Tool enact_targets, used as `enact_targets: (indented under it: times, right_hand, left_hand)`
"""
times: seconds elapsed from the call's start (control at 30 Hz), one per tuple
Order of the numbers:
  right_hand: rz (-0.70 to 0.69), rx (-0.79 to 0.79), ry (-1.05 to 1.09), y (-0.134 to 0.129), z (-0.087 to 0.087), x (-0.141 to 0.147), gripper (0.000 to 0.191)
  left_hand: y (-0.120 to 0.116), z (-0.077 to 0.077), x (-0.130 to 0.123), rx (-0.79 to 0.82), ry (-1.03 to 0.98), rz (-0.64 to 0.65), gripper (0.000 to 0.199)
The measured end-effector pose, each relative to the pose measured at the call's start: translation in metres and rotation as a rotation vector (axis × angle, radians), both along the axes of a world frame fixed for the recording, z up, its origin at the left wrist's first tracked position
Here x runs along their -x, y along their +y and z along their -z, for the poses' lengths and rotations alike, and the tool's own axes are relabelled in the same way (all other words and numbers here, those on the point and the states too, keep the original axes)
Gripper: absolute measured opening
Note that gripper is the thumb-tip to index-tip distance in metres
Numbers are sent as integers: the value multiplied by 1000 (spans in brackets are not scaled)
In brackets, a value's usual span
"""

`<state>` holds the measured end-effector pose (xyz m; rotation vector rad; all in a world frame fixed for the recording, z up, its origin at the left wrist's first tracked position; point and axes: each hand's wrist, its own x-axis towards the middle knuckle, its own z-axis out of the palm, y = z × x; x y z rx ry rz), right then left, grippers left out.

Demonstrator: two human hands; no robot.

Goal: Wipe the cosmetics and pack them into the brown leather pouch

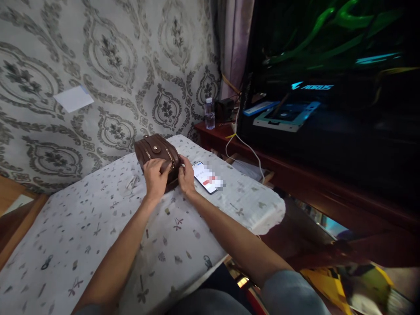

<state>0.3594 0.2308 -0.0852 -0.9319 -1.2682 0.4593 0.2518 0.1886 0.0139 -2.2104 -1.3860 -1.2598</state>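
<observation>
A brown leather bag with gold-coloured zips and a round snap on a tab sits on a white patterned cloth. My left hand is at its near face, fingers curled in against the leather beside a zip; exactly what the fingertips pinch is hidden. Gripping the bag's right side is my right hand, its thumb toward me and the other fingers partly out of sight. Just right of that hand lies a phone with a lit screen, partly blurred.
Behind the bag rises a patterned wall with a white paper on it. To the right, a dark red wooden desk carries a water bottle and a large dark screen. A white cable hangs over the desk edge.
</observation>
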Motion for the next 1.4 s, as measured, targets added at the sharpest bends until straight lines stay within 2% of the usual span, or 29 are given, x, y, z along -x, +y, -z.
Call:
enact_targets:
  times: [0.13,0.33,0.47,0.57,0.63,0.7,0.77,0.9,1.03,1.13,1.27,1.4]
  right_hand:
    - [9,31,34,-1,-4,0,46]
    - [11,110,174,2,-8,0,42]
    - [12,126,195,1,-12,-3,42]
    - [15,141,221,-1,-16,-5,44]
    - [27,134,234,-1,-19,-6,43]
    - [36,124,240,-1,-21,-6,41]
    - [33,115,246,0,-22,-6,41]
    - [27,97,245,-1,-22,-5,43]
    - [18,82,192,-4,-20,-2,44]
    - [8,83,131,-6,-18,3,52]
    - [-19,74,63,-9,-14,7,65]
    - [-8,48,34,-8,-11,6,64]
  left_hand:
    - [1,5,-7,-7,-68,-11,22]
    - [-15,21,-7,42,172,138,22]
    - [-21,31,2,24,251,163,25]
    - [-27,28,10,18,375,191,33]
    - [-31,21,16,-12,435,206,48]
    - [-33,16,22,-61,447,183,60]
    - [-31,14,27,-98,451,107,62]
    - [-24,28,29,-42,579,-1,57]
    - [-28,38,29,6,606,19,56]
    - [-28,26,33,-46,521,47,53]
    - [-5,-7,43,-92,359,-22,55]
    - [26,-28,45,13,442,-10,56]
